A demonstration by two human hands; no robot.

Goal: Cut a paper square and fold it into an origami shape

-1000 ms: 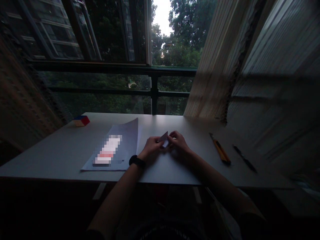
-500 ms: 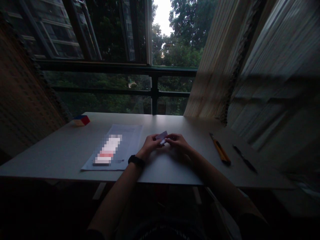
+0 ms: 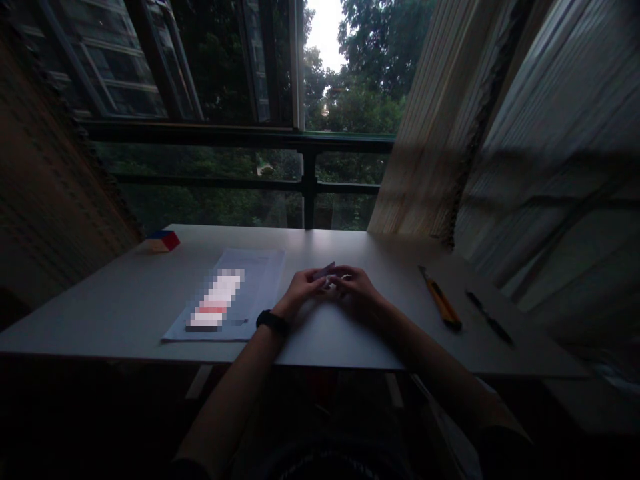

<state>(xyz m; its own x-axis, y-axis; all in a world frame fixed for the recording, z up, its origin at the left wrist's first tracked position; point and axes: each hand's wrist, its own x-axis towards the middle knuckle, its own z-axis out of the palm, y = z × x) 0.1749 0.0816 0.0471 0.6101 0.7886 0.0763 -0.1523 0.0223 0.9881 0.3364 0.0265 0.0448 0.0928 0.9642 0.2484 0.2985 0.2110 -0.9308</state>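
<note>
A small folded piece of white paper [image 3: 325,271] is held just above the white table, between my two hands. My left hand [image 3: 302,288] pinches its left side with thumb and fingers; a black band sits on that wrist. From the other side, my right hand [image 3: 356,283] grips the paper's right edge, its fingers curled and thumb close to the left thumb. The fingers cover much of the paper, so its full shape is hidden.
Left of my hands lie sheets of paper [image 3: 263,280], partly blurred out. A coloured cube [image 3: 164,241] stands at the table's [image 3: 320,340] far left. To the right are a yellow utility knife [image 3: 441,300] and a dark pen [image 3: 490,319]. A window and curtains stand behind.
The paper has tilted, so less of its face shows between my hands. My fingers have drawn slightly closer together; the other things on the table have not moved.
</note>
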